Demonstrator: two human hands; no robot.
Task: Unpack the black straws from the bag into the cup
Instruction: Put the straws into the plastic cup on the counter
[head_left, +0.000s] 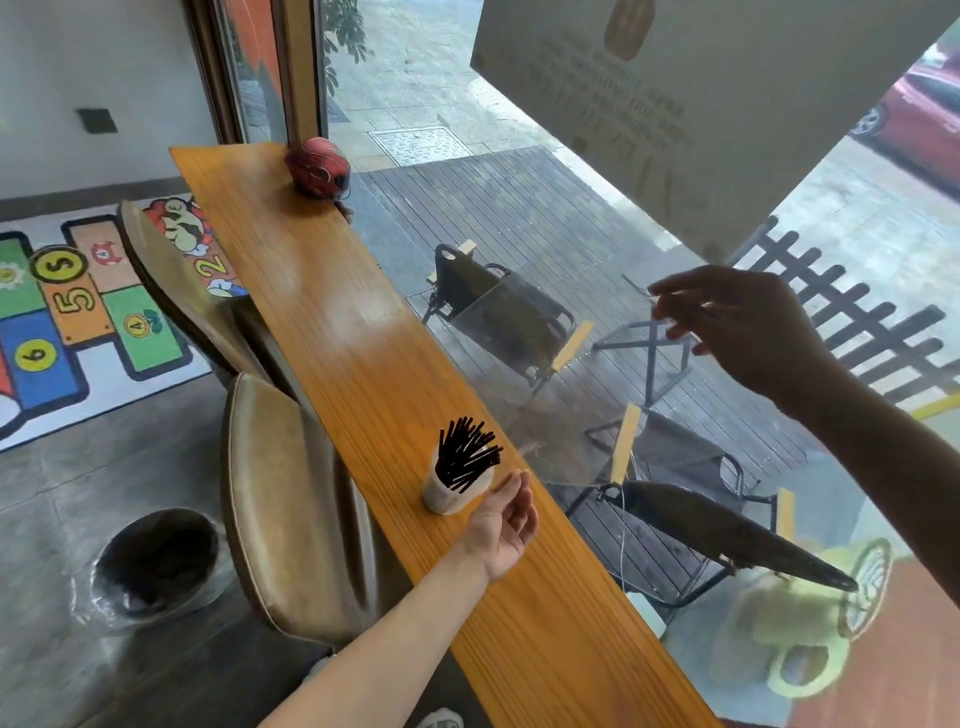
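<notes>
Many black straws (465, 457) stand fanned out in a pale cup (451, 493) that sits upright on the long wooden table (332, 332) beside the window. The straws lean in different directions and their tips rise well above the cup's rim.

From the head view, the left hand (506, 527) lies just beside the cup on its near side, palm turned up, fingers loosely curled with a gap between them, so the grip holds nothing and does not touch the cup. The forearm runs back along the table toward the camera.

The right hand (737, 322) is raised high over the window side, well apart from the cup. Its fingers are spread loosely, and a clear plastic bag (571, 415) hangs below it toward the table edge. The bag is so transparent that I cannot tell exactly where the fingers pinch it; the thumb and forefinger seem to be at its top edge. No straws show inside the bag.

At the far end of the table rests a red helmet (318, 166). Padded chairs (291, 499) stand along the near side, with a round bin (156, 561) on the floor beyond them.
</notes>
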